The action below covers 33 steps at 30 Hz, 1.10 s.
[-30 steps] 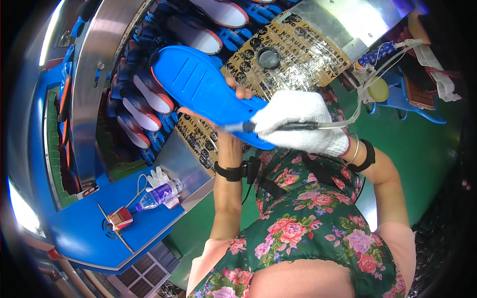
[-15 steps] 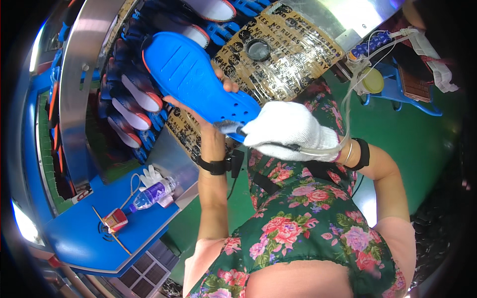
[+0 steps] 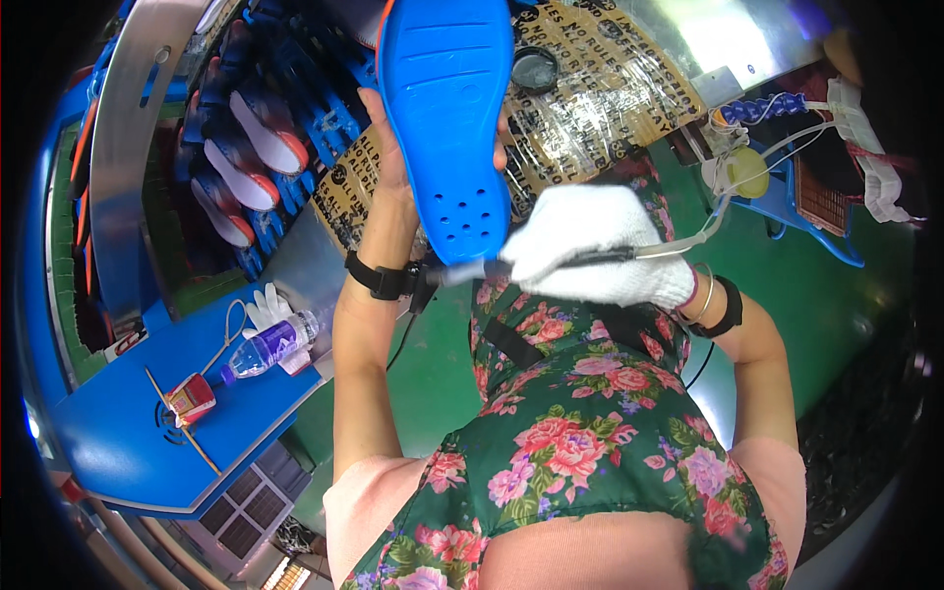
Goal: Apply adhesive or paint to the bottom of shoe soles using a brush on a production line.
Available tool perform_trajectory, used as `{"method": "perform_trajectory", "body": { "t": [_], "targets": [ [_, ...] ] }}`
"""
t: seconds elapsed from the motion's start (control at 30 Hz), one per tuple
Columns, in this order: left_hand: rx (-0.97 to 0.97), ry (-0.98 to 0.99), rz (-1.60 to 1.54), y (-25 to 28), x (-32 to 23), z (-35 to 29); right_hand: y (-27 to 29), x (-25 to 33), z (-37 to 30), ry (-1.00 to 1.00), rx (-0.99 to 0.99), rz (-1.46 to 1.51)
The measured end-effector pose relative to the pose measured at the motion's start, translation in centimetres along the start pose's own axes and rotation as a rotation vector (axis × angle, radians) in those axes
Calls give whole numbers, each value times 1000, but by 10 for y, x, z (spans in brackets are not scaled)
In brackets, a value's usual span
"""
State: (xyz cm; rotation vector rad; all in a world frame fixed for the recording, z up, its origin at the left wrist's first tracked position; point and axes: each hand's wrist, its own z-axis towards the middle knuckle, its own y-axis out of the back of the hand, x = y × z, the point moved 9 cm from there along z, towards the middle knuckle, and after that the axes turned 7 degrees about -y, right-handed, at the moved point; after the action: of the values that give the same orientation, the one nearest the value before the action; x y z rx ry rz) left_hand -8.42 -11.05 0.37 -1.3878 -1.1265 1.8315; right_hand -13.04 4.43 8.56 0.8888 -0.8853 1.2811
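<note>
My left hand [image 3: 391, 162], bare, grips a blue shoe sole [image 3: 444, 118] from beneath. Its thumb and fingertips show at both side edges. The sole's blue face is turned toward me, with ridges across the wider part and a group of small holes at the narrower end nearest me. In a white glove, my right hand [image 3: 595, 246] is closed around a brush [image 3: 565, 262] fed by a clear hose [image 3: 703, 234]. The brush tip, smeared by motion, is at the sole's near edge; I cannot tell whether it touches.
Racked soles [image 3: 241, 172] with orange edges stand at the left. A tape-covered board [image 3: 610, 98] carries a round black dish [image 3: 534, 71]. On the blue table [image 3: 108, 433] are a bottle [image 3: 265, 349], a white glove [image 3: 267, 310] and a red box [image 3: 189, 398]. A blue stool [image 3: 801, 236] stands right.
My left hand has swung the sole upright and farther from me, its holed end now pointing toward me. The brush has shifted from the sole's holed face to its near edge.
</note>
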Motion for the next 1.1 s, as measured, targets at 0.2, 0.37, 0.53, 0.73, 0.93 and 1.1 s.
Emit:
{"method": "perform_trajectory", "body": {
  "t": [0.2, 0.37, 0.53, 0.73, 0.93, 1.1],
  "targets": [
    [-1, 186, 17, 6, 11, -2, -23, 4, -2, 181, 177, -218],
    [-193, 246, 273, 22, 7, -4, 5, -22, 12, -113, 47, -87],
    [-134, -5, 95, 57, -4, -10, 22, -65, -7, -617, -201, 458],
    [-445, -596, -145, 70, -33, -57, 25, -110, -24, -656, -549, 919],
    [-412, -319, -184, 20, 14, -132, 17, -128, -32, -692, -597, 970],
    [-388, -150, -630, 14, 78, -140, 14, -108, -10, -638, -487, 840]
  ]
}}
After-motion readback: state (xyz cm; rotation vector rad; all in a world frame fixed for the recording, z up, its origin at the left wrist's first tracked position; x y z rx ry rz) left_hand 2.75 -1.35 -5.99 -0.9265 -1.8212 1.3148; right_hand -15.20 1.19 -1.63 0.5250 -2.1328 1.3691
